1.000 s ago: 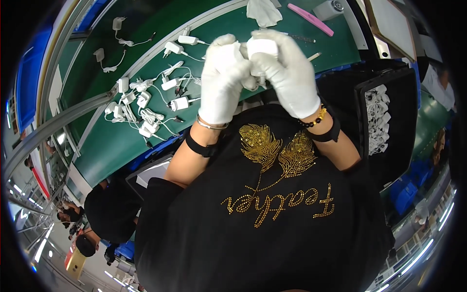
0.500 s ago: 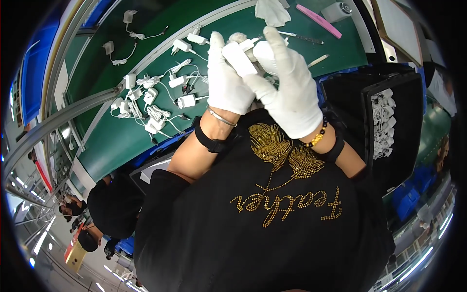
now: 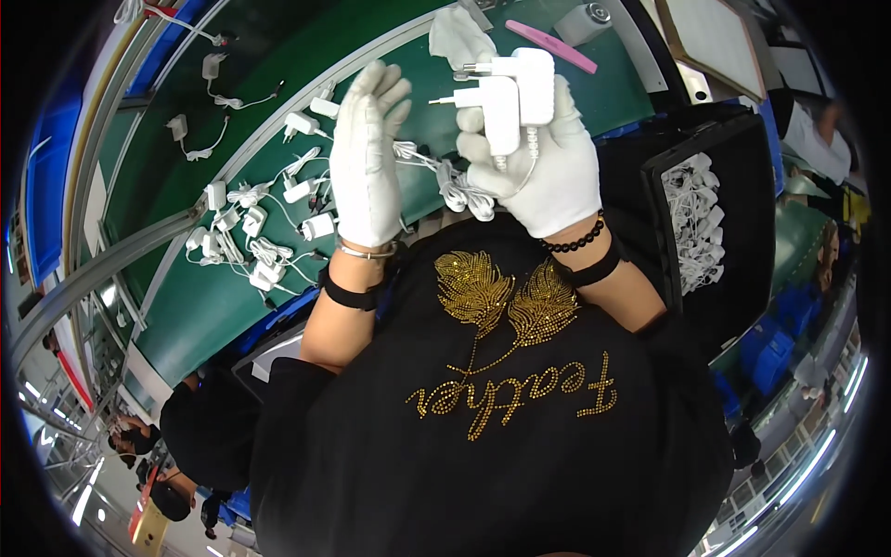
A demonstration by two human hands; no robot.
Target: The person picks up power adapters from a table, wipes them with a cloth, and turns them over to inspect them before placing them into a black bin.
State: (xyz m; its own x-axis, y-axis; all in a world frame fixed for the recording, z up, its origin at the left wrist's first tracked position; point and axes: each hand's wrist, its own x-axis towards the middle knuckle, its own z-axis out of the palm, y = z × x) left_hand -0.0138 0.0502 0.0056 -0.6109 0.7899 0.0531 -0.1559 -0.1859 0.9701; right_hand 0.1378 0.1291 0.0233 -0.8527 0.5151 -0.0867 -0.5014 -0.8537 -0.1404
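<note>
Both gloved hands raised before the chest. Left hand (image 3: 367, 162) upright, fingers extended and flat — nothing gripped; the cable (image 3: 422, 158) passes just beside its palm. Loose white chargers (image 3: 255, 227) lie on the green bench (image 3: 186, 316) to its left; a black tray (image 3: 733, 213) of coiled cables sits right of the right hand (image 3: 543, 167). Right hand closed around two white plug adapters (image 3: 510, 97), prongs pointing left — cable bundle (image 3: 464, 190) hanging beneath its fingers

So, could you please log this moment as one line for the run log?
right hand: holds two white plug adapters | left hand: open, raised, empty | green mat: more adapters
</note>
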